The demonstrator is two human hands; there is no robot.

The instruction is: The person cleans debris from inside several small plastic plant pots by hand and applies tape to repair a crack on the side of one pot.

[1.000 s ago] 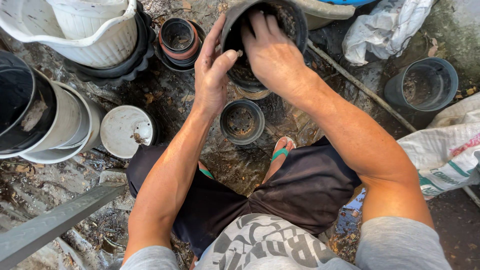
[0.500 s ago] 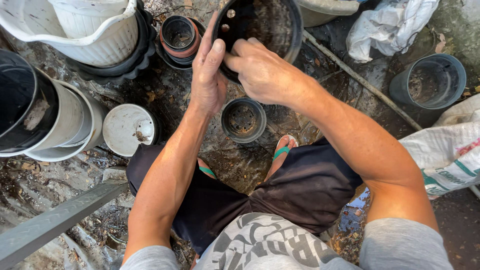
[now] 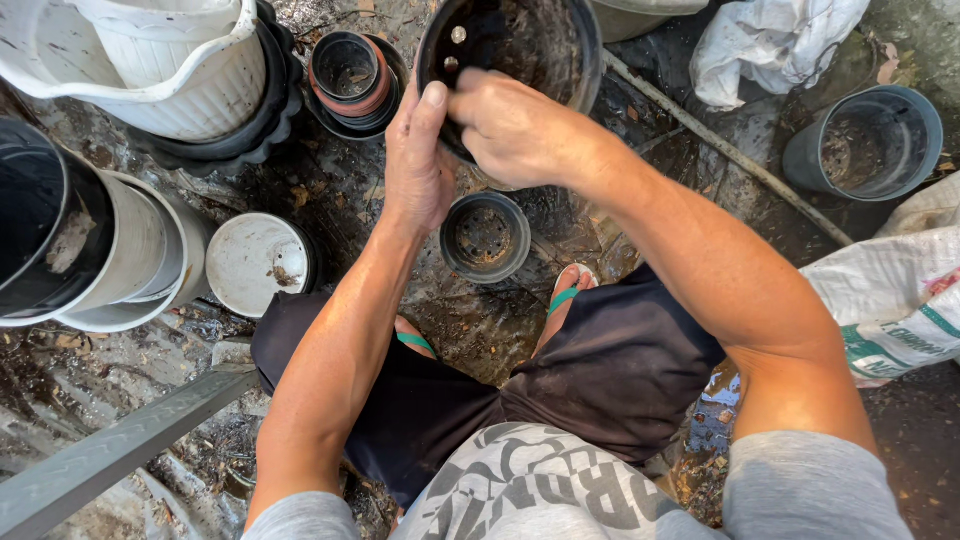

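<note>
A: Since half a second back, big black pot (image 3: pixel 520 45) is sitting higher and tilted more toward the camera, drain holes now showing inside; both hands are still on it.

B: Grip?

A: Left hand (image 3: pixel 418 165) is lying along the pot's outer wall, thumb (image 3: pixel 432 105) hooked over the rim, grasping it. Right hand (image 3: pixel 515 130) is curled over the near rim, fingers bent and clenched on the edge; their tips are hidden, so how far inside I cannot tell.

B: Surroundings?

A: Small black pot (image 3: pixel 485 236) is standing on wet ground just below both wrists. Nested brown pots (image 3: pixel 347 68) are sitting just beyond the left fingers. White pot (image 3: pixel 255 262) is lying left of the left forearm; grey pot (image 3: pixel 865 145) well right of the right hand.
</note>
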